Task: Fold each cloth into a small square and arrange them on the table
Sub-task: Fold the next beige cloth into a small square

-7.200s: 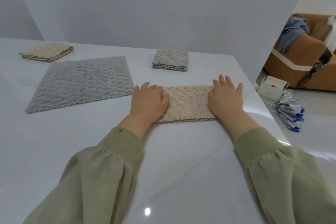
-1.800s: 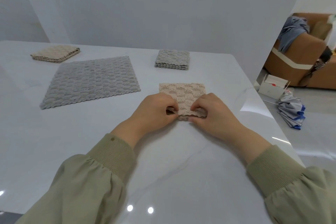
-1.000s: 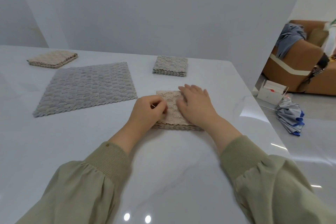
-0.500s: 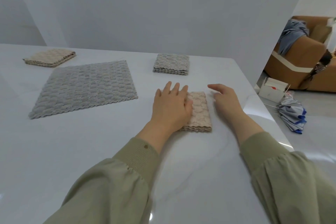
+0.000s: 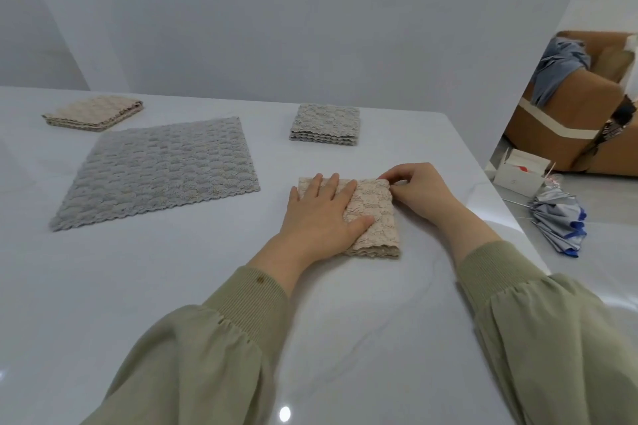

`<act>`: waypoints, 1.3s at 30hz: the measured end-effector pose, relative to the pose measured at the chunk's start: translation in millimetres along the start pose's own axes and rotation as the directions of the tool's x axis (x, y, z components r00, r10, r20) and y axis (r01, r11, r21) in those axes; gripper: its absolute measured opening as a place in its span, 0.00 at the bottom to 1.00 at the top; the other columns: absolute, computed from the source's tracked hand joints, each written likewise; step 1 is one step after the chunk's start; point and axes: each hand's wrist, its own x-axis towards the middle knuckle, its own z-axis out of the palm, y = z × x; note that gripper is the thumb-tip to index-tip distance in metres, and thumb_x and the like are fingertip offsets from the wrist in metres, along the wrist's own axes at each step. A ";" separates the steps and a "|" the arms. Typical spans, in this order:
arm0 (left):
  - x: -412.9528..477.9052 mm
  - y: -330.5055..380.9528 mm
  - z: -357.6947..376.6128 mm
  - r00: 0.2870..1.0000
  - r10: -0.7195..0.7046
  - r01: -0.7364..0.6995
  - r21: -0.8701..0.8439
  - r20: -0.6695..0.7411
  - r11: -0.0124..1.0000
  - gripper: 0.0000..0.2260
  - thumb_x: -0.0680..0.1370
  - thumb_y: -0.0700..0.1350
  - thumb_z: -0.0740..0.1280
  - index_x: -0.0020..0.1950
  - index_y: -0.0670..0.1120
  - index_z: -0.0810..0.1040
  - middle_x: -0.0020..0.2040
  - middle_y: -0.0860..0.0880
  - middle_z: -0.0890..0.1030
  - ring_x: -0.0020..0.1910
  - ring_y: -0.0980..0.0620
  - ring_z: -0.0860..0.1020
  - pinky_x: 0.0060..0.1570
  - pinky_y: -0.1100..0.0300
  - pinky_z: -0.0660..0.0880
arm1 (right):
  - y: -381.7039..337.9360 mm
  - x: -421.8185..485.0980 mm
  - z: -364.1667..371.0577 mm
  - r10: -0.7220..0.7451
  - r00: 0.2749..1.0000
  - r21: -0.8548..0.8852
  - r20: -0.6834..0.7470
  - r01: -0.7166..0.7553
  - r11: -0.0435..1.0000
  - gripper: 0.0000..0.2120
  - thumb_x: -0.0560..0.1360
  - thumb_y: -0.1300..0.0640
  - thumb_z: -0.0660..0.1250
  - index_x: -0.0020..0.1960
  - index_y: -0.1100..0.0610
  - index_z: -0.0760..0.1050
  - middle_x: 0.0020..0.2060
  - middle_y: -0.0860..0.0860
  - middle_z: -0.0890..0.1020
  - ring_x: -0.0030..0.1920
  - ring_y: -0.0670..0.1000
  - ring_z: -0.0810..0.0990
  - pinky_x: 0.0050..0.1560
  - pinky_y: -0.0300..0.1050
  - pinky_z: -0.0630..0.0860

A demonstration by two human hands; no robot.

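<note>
Beige and folded into a thick little square, the beige cloth [image 5: 374,214] lies on the white desk [image 5: 138,286] near its right edge, with its wavy layered edges facing the person. The left hand [image 5: 319,214] lies flat on the left half of it, fingers straight and a little spread, thumb pointing right across the fabric, pressing it down. The right hand [image 5: 419,191] sits just beside the cloth's right side, with its fingers curled and its fingertips [image 5: 386,178] pinching the far right corner of the top layers. The two hands are close together but do not touch each other. Both arms wear olive green sleeves [image 5: 221,348] with ribbed cuffs. To the left, well apart from the hands, a grey cloth [image 5: 158,172] lies spread out flat and unfolded, turned slightly askew. Beyond the hands, towards the far edge of the desk, a folded grey cloth [image 5: 324,122] rests as a neat square stack. At the far left a second beige cloth [image 5: 93,113] lies folded, set at an angle. Past the right edge of the desk, on the floor, are a closed umbrella [image 5: 559,224] in grey and blue, a white box [image 5: 518,172] and a brown sofa [image 5: 566,121] with a blue garment [image 5: 559,69] draped over it.
</note>
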 end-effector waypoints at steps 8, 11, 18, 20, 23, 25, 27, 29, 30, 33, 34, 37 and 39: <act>-5.3 0.3 -1.6 0.997 -0.058 0.056 0.040 0.050 0.998 0.32 0.75 0.70 0.46 0.76 0.61 0.43 0.78 0.52 0.41 0.76 0.47 0.38 0.72 0.40 0.39 | 4.9 5.7 11.3 0.018 0.993 -0.137 -0.114 -0.034 0.990 0.08 0.72 0.67 0.66 0.40 0.58 0.82 0.42 0.54 0.83 0.45 0.50 0.78 0.48 0.38 0.71; -5.4 0.1 0.2 0.998 -0.059 0.058 0.046 0.032 0.997 0.32 0.75 0.70 0.45 0.76 0.61 0.43 0.78 0.52 0.42 0.76 0.47 0.38 0.72 0.40 0.39 | 0.0 -0.7 10.9 -0.018 0.977 -0.088 -0.212 -0.001 0.996 0.10 0.73 0.66 0.63 0.43 0.54 0.80 0.48 0.50 0.81 0.53 0.48 0.76 0.56 0.39 0.68; -2.5 -7.6 -2.9 0.963 -0.144 0.006 -0.512 -0.230 0.859 0.18 0.81 0.41 0.53 0.71 0.46 0.68 0.73 0.46 0.66 0.73 0.47 0.60 0.69 0.59 0.54 | -44.3 -5.7 35.3 -0.092 0.992 -0.081 -0.088 0.084 0.993 0.14 0.77 0.61 0.57 0.61 0.55 0.75 0.55 0.51 0.81 0.58 0.51 0.76 0.60 0.42 0.69; -3.5 -19.2 -7.1 0.902 -0.339 0.010 -0.774 -0.266 0.633 0.18 0.77 0.35 0.56 0.62 0.46 0.77 0.64 0.48 0.76 0.60 0.49 0.75 0.58 0.68 0.67 | -42.2 -11.5 49.9 -0.039 0.998 -0.359 0.052 0.055 0.932 0.17 0.79 0.57 0.54 0.66 0.57 0.70 0.63 0.53 0.76 0.64 0.54 0.72 0.64 0.46 0.65; 0.6 -42.2 -10.7 0.853 -0.469 0.053 -0.856 -0.229 0.514 0.17 0.75 0.35 0.61 0.60 0.49 0.78 0.60 0.51 0.78 0.56 0.55 0.76 0.56 0.66 0.71 | -34.3 -22.8 61.3 -0.038 0.988 -0.654 0.149 0.127 0.746 0.20 0.81 0.52 0.49 0.70 0.56 0.64 0.68 0.52 0.70 0.70 0.53 0.64 0.69 0.56 0.57; 5.4 -52.8 -13.7 0.887 -0.407 0.054 -0.827 -0.216 0.559 0.17 0.75 0.36 0.64 0.60 0.50 0.78 0.59 0.53 0.78 0.58 0.55 0.75 0.61 0.59 0.71 | -33.6 -23.9 59.8 -0.049 0.988 -0.622 0.144 0.129 0.772 0.20 0.81 0.51 0.49 0.71 0.56 0.63 0.69 0.52 0.69 0.70 0.52 0.62 0.70 0.55 0.56; 8.4 -58.4 -16.2 0.937 -0.297 0.053 -0.762 -0.186 0.645 0.17 0.75 0.36 0.65 0.60 0.51 0.78 0.57 0.55 0.78 0.57 0.57 0.75 0.59 0.61 0.70 | -33.4 -23.0 56.4 -0.061 0.985 -0.577 0.159 0.143 0.804 0.21 0.81 0.51 0.51 0.71 0.56 0.63 0.69 0.52 0.69 0.70 0.52 0.63 0.70 0.53 0.56; 11.1 -62.5 -17.5 0.962 -0.226 0.044 -0.735 -0.151 0.677 0.18 0.75 0.35 0.65 0.60 0.52 0.78 0.55 0.56 0.78 0.54 0.58 0.75 0.56 0.62 0.71 | -32.5 -21.6 53.0 -0.059 0.979 -0.539 0.194 0.157 0.828 0.21 0.81 0.51 0.52 0.72 0.56 0.62 0.70 0.52 0.69 0.71 0.53 0.63 0.71 0.52 0.56; 12.4 -64.9 -17.9 0.966 -0.211 0.031 -0.744 -0.149 0.668 0.18 0.75 0.35 0.65 0.60 0.52 0.78 0.54 0.56 0.78 0.52 0.58 0.75 0.55 0.62 0.72 | -31.5 -20.8 51.8 -0.057 0.977 -0.518 0.207 0.159 0.841 0.22 0.81 0.50 0.53 0.73 0.56 0.62 0.70 0.52 0.69 0.71 0.53 0.63 0.72 0.52 0.57; 17.5 -70.7 -19.3 0.961 -0.219 0.007 -0.773 -0.171 0.635 0.17 0.74 0.33 0.64 0.57 0.51 0.80 0.52 0.54 0.81 0.46 0.61 0.77 0.44 0.65 0.75 | -28.6 -18.4 50.6 -0.072 0.973 -0.486 0.218 0.172 0.857 0.22 0.80 0.50 0.54 0.72 0.56 0.63 0.69 0.53 0.70 0.70 0.53 0.64 0.71 0.52 0.58; 19.9 -71.7 -19.4 0.959 -0.228 0.011 -0.778 -0.171 0.628 0.16 0.74 0.33 0.64 0.55 0.50 0.80 0.50 0.53 0.81 0.44 0.61 0.78 0.41 0.66 0.76 | -28.5 -18.1 50.5 -0.079 0.973 -0.481 0.217 0.177 0.859 0.22 0.80 0.50 0.54 0.72 0.56 0.63 0.69 0.53 0.70 0.70 0.53 0.65 0.71 0.52 0.59; 29.9 -73.0 -18.3 0.944 -0.265 0.023 -0.763 -0.196 0.646 0.13 0.73 0.34 0.67 0.45 0.52 0.82 0.42 0.52 0.82 0.37 0.58 0.78 0.40 0.64 0.74 | -29.3 -19.0 50.0 -0.081 0.972 -0.470 0.220 0.178 0.865 0.21 0.80 0.50 0.54 0.72 0.56 0.64 0.68 0.52 0.70 0.70 0.53 0.65 0.71 0.52 0.58; 35.9 -74.1 -16.8 0.934 -0.278 0.030 -0.723 -0.226 0.690 0.12 0.71 0.35 0.68 0.40 0.52 0.82 0.38 0.53 0.82 0.38 0.57 0.78 0.41 0.63 0.72 | -29.0 -19.3 49.9 -0.083 0.971 -0.473 0.224 0.183 0.862 0.21 0.81 0.50 0.54 0.72 0.55 0.63 0.69 0.52 0.70 0.70 0.52 0.64 0.71 0.52 0.58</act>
